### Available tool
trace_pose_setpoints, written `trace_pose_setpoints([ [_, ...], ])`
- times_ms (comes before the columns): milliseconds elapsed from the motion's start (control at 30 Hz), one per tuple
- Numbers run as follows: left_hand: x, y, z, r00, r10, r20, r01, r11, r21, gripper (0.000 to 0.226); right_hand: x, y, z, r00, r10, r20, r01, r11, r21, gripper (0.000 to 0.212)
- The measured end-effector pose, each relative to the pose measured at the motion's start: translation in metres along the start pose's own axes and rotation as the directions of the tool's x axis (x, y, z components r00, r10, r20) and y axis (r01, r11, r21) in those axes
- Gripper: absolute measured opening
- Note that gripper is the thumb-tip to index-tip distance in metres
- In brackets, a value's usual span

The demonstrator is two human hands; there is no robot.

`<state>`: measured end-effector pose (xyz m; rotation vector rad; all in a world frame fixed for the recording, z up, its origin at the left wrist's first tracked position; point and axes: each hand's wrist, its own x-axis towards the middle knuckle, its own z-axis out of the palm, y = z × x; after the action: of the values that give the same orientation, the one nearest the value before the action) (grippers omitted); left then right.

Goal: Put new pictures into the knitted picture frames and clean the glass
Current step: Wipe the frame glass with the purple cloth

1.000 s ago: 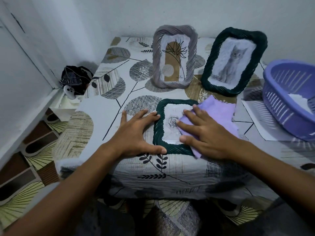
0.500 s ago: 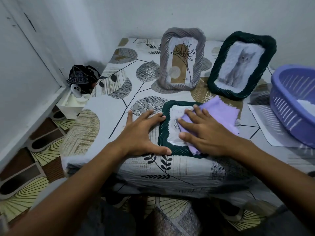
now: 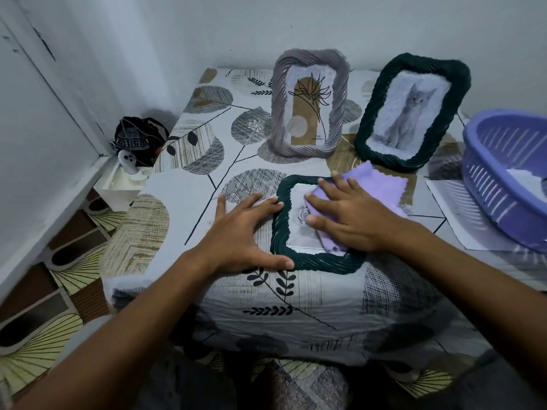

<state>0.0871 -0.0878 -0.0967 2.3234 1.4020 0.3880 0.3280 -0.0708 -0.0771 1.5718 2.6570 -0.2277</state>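
Nearest me, at the table's [image 3: 189,208] front edge, I have my left hand [image 3: 236,232] spread flat with straight fingers, thumb along the lower left corner of the dark green frame [image 3: 278,232] lying face up, fingertips touching its left rim. My right hand [image 3: 349,217] lies flat with fingers apart, pressing the purple cloth [image 3: 381,187] onto the frame's glass, covering the right half; a rose picture [image 3: 302,216] shows in the uncovered part. Compared with half a second ago, my right hand has slid a little toward the frame's far right corner, so more of the rose shows, while my left hand has kept its brace in the same place. The frame sits right at the front edge, its near rim almost at the drop of the tablecloth, so there is little room toward me. To the left the patterned table top lies open as far as its left edge. Toward the far edge, a grey frame [image 3: 309,103] with a plant drawing and a second dark green frame [image 3: 411,110] with a cat picture stand upright, close to each other, the cloth's far corner reaching near the cat frame's base. At the right edge a purple basket [image 3: 503,179] rests on a sheet of paper [image 3: 453,211]. In the corner past the table's left edge sits a dark bag [image 3: 139,140].
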Motion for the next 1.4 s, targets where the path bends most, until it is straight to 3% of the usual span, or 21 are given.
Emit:
trace_pose_setpoints([
  [200,0.000,-0.001,0.000,1.000,0.002,-0.001,-0.002,1.000,-0.005,0.116,-0.026,-0.006,0.001,0.981,-0.191,-0.009,0.191,0.974,0.123,0.088],
  [367,-0.001,-0.002,0.000,1.000,0.002,0.008,-0.002,1.000,-0.018,0.117,-0.030,0.018,-0.005,0.994,-0.101,-0.031,0.103,0.993,0.060,0.096],
  [533,0.000,-0.001,0.000,1.000,0.003,0.002,-0.003,1.000,-0.015,0.117,0.005,0.001,0.000,0.997,0.011,-0.070,-0.011,1.000,0.011,0.108],
  [600,0.000,0.000,0.000,1.000,0.003,-0.005,-0.003,1.000,-0.017,0.117,0.012,-0.010,0.001,0.997,-0.008,-0.072,0.010,1.000,0.028,0.104],
  [767,0.000,0.000,-0.001,1.000,0.002,-0.007,-0.003,1.000,-0.027,0.116,0.000,-0.005,-0.003,0.995,-0.065,-0.070,0.073,0.990,0.120,0.069],
  [1000,-0.001,0.001,-0.001,1.000,-0.002,0.001,0.002,0.999,-0.036,0.116,0.022,0.001,-0.003,0.992,0.076,-0.102,-0.076,0.997,0.000,0.077],
  [1400,-0.001,0.002,-0.001,1.000,-0.008,-0.014,0.008,0.999,-0.037,0.115,-0.009,-0.029,0.008,0.997,-0.053,-0.049,0.057,0.995,0.080,0.085],
])
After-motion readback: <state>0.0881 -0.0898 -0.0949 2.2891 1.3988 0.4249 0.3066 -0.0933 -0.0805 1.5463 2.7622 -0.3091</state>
